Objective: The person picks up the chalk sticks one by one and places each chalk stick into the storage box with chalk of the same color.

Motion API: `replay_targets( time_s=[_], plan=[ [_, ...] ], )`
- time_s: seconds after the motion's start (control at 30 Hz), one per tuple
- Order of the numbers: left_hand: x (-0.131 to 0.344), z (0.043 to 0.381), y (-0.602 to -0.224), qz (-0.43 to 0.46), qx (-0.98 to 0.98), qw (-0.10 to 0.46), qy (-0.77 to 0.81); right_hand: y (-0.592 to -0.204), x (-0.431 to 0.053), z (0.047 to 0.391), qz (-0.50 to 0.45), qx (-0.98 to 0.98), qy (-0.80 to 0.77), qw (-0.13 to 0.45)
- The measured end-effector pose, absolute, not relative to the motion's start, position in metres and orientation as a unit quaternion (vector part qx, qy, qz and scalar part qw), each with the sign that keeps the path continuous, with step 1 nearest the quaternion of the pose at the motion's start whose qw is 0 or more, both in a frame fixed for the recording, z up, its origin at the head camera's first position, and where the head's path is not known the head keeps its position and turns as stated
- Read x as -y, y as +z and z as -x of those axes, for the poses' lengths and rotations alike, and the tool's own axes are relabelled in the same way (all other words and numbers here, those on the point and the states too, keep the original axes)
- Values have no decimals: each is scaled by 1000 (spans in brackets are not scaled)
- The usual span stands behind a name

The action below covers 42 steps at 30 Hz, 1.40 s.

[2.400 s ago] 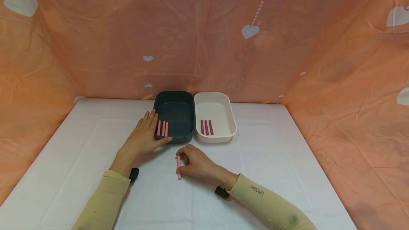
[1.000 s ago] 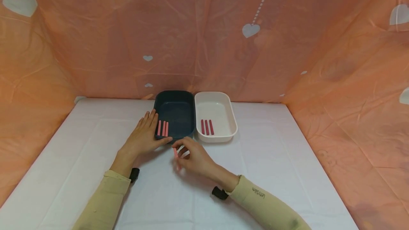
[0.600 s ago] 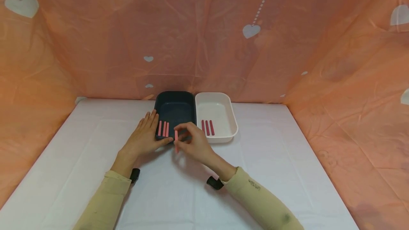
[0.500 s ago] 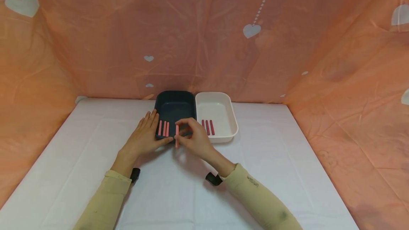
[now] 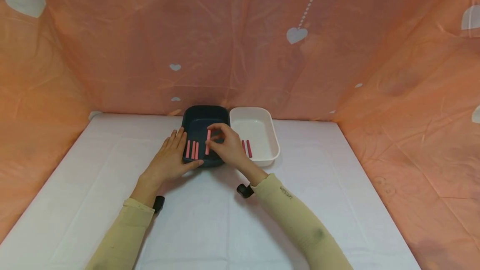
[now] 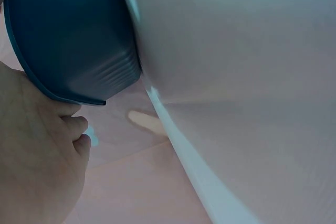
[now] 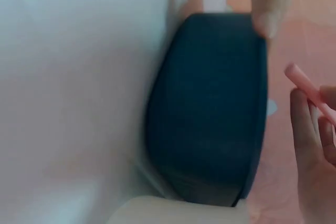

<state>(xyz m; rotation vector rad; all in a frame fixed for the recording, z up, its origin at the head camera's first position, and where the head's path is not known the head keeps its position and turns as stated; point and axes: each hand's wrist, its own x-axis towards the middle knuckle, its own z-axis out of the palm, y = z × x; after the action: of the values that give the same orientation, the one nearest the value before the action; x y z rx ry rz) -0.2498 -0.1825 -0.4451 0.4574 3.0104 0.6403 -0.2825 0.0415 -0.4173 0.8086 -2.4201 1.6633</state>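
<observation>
My right hand pinches a light pink chalk-like stick between thumb and fingers, over the near part of the dark blue tray. In the right wrist view the plain cylindrical stick shows above the tray's rim level. My left hand rests along the tray's left side with fingers extended, its thumb at the near rim. Inside the tray, 3 pink sticks lie side by side at the near left. Beside it, a white tray has dark red sticks, partly hidden by my right hand.
Both trays stand side by side at the back of a table with a white cloth. Directly behind them hangs an orange curtain with white hearts, which continues down both sides.
My right hand has carried the pink stick forward from above the tablecloth, past the near rim, to over the dark blue tray. My left hand has kept its place.
</observation>
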Motion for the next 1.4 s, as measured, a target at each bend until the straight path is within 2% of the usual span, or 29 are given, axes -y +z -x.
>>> replay_targets(
  time_s=[0.33, 0.53, 0.87, 1.2, 1.4],
  plan=[
    [182, 249, -445, -150, -967, 11, 207, -418, -30, 313, -257, 842, 470, -68],
    [182, 249, -446, -155, -966, 8, 208, -423, -25, 321, -273, 860, 419, -104],
    [183, 249, -446, -149, -966, 13, 210, -427, -21, 325, -293, 878, 364, -104],
    [184, 251, -445, -150, -966, 16, 212, -427, -16, 335, -320, 908, 263, -58],
    [184, 252, -447, -150, -965, 19, 214, -426, -15, 343, -335, 920, 196, -57]
  ],
)
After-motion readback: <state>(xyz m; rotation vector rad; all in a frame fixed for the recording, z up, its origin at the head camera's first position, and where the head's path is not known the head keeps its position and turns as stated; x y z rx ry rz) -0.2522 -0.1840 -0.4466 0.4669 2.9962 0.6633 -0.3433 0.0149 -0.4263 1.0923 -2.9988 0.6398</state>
